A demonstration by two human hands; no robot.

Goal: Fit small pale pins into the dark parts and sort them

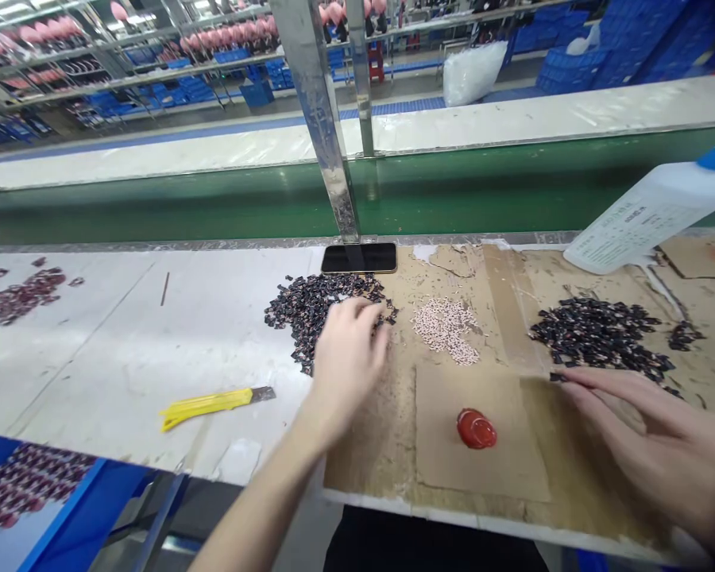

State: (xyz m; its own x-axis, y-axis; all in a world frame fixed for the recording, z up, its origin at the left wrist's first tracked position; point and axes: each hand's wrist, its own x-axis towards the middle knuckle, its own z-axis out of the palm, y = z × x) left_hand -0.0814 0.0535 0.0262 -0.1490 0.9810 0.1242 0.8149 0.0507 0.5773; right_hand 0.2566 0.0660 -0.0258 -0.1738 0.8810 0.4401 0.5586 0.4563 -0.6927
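My left hand (346,357) reaches to the near edge of a heap of small dark parts (315,306), its fingers curled down onto them. My right hand (643,433) lies over brown cardboard (482,469), the fingertips pinching one small dark part (557,377) beside a second dark heap (599,334). Between the heaps lies a patch of small pale parts (446,327). A blob of red paste (477,429) sits on the cardboard between my hands.
A black phone (359,257) lies behind the left heap, at a metal post (322,119). A yellow utility knife (214,403) lies left. A white bottle with a blue cap (649,214) lies tipped at right. Green conveyor (453,191) runs behind. Blue bin (29,492) sits lower left.
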